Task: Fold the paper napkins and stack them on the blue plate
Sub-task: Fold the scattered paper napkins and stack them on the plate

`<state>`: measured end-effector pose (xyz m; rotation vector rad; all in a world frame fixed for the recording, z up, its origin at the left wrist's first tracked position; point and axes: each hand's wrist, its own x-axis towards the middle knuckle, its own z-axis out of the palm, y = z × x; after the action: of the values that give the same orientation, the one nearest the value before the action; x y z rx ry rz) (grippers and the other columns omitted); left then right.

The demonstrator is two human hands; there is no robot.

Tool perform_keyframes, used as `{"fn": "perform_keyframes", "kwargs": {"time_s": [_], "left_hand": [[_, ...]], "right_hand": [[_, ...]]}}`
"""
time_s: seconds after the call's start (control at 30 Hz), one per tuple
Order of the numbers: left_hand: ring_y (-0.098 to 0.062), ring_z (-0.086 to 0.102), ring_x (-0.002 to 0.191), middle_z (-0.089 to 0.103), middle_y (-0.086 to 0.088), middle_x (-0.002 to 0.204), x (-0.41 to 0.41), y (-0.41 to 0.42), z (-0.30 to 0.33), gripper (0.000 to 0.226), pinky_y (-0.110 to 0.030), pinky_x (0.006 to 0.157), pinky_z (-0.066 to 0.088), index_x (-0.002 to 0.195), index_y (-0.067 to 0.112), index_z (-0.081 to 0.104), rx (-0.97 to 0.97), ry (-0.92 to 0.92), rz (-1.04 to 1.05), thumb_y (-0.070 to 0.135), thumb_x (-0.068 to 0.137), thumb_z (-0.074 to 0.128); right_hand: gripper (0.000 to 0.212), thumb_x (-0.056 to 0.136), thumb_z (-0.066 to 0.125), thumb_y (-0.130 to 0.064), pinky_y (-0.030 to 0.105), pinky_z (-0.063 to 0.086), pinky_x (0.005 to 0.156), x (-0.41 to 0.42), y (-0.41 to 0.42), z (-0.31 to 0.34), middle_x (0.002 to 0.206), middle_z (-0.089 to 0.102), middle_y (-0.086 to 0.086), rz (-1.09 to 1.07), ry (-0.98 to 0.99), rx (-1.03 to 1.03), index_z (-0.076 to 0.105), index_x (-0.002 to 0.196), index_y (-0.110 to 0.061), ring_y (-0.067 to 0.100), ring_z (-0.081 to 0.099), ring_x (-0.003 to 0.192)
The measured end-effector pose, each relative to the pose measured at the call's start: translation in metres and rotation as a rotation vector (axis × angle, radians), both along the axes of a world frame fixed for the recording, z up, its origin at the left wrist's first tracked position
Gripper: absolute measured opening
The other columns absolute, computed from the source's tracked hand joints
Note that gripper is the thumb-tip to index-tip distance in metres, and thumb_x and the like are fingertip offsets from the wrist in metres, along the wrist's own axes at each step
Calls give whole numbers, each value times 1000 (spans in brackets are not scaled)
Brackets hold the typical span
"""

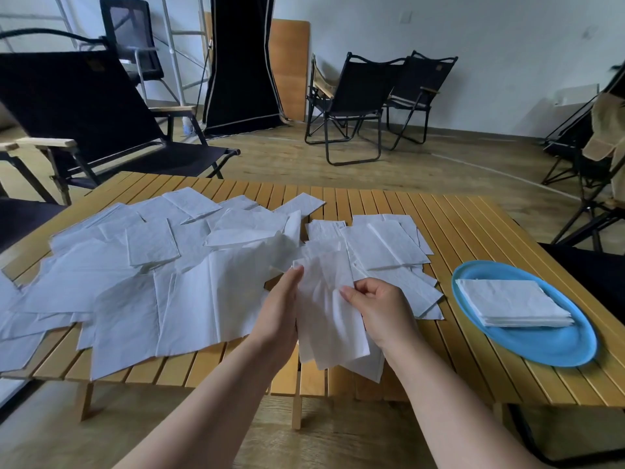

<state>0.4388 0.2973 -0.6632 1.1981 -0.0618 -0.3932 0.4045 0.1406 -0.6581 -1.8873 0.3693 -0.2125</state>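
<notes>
From the head view, the left hand [282, 311] and right hand [378, 308] both pinched one white napkin [329, 319] above the counter [473, 231], loose napkins [142, 275] spread left, a folded stack [510, 302] on the blue plate [548, 346].

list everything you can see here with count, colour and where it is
held napkin: one, white, above the table's near edge, between both hands
loose napkins: many, too overlapped to count, white, spread over the table's left and middle
folded stack: one stack, white, on the blue plate
blue plate: one, blue, on the table's right side
table: one, yellow wooden slats, in front of the person
folding chairs: several, black, on the floor around and behind the table
dark panel: one, black, standing by the back wall
wooden board: one, brown, leaning on the back wall
left hand: one, holds the napkin's left side
right hand: one, fingers pinch the napkin's right side
</notes>
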Motion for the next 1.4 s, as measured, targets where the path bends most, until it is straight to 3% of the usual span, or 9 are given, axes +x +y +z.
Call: {"fn": "perform_keyframes", "kwargs": {"time_s": [0.13, 0.33, 0.53, 0.7, 0.77, 1.03, 1.13, 1.23, 1.4], "left_hand": [[-30, 65, 118, 69, -14, 125, 1, -3, 1, 50, -51, 106, 47, 134, 14, 62, -37, -4, 10, 43, 108, 31], [-28, 67, 116, 71, -12, 122, 0, -3, -1, 51, -44, 99, 51, 132, 16, 63, -23, -27, 11, 45, 108, 28], [-27, 67, 115, 72, -13, 121, -1, -3, -2, 49, -42, 97, 51, 130, 13, 63, -24, -9, -15, 43, 108, 31], [-33, 66, 115, 69, -13, 125, -1, -2, -6, 35, -55, 101, 51, 134, 21, 58, -8, -31, -16, 34, 104, 46], [-34, 66, 115, 69, -12, 123, -1, -3, -7, 33, -58, 101, 51, 133, 23, 59, -10, -28, -16, 33, 104, 48], [-33, 68, 109, 69, -15, 122, -1, -3, -6, 35, -36, 79, 56, 132, 17, 60, -41, 31, -11, 32, 103, 47], [-32, 69, 108, 71, -12, 121, -2, -3, -4, 31, -36, 78, 56, 130, 21, 61, -26, 33, 1, 27, 103, 49], [-30, 70, 105, 72, -8, 117, -1, -3, -6, 27, -38, 78, 56, 126, 27, 64, 34, 24, 17, 26, 102, 51], [-30, 71, 102, 74, -7, 113, -1, -2, -5, 28, -40, 74, 57, 125, 29, 64, 70, 6, 9, 23, 104, 48]], "right_hand": [[13, 90, 73, -33, 49, 57, 90, 2, 4, -2, 83, 77, -5, -9, 23, 60, 76, 86, -21, 19, 72, 87], [13, 91, 72, -33, 57, 58, 84, 1, 8, -3, 88, 76, 8, -19, 35, 145, 77, 85, -23, 34, 71, 88], [10, 90, 73, -28, 55, 58, 88, 2, 10, -4, 88, 78, 4, -58, 69, 312, 78, 88, -20, 32, 73, 90], [10, 93, 70, -28, 34, 62, 70, 2, 13, -8, 89, 78, 1, -70, 73, 338, 77, 93, -20, 23, 74, 86], [10, 94, 70, -28, 34, 61, 72, 2, 15, -8, 91, 78, 2, -66, 82, 375, 76, 95, -20, 23, 74, 87], [13, 94, 69, -21, 33, 57, 67, -1, 15, 2, 96, 78, 6, -61, 124, 642, 74, 104, -14, 27, 73, 93], [11, 93, 71, -25, 38, 60, 73, 1, 14, -5, 95, 78, 3, -89, 102, 513, 76, 99, -17, 27, 72, 93], [14, 91, 72, -34, 47, 59, 83, 6, 11, -11, 85, 76, -2, -75, 47, 90, 75, 88, -20, 22, 71, 86], [18, 93, 70, -35, 36, 57, 73, 4, 13, -9, 81, 75, -5, -43, 7, -111, 73, 89, -18, 14, 70, 79]]}}
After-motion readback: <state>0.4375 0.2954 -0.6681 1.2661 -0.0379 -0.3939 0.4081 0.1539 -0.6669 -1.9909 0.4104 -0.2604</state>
